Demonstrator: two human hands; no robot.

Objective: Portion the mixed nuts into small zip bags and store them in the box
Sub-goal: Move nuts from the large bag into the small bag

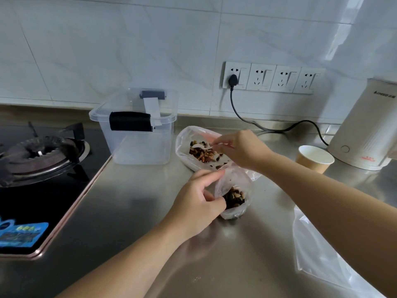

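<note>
At the far left a black glass gas hob with a dark iron burner ring is set into the brushed steel bench, a blue sticker on its near corner. Just beside the hob stands the clear plastic storage box, its see-through lid on top and a black latch on the near side. Coming across, the left hand curls its fingers round the side of a small clear zip bag, holding it upright on the bench with its mouth open; a dark heap of mixed nuts sits in its bottom. Behind it, touching, lies a larger clear plastic bag spread open with more brown and black nuts inside. The right hand hovers over that bag, fingertips pinched together above the nuts, though I cannot tell what they grip. Further right stand a tan paper cup and a cream electric kettle, its black cord running to a white wall socket strip. A loose clear plastic bag lies flat at the near right.
</note>
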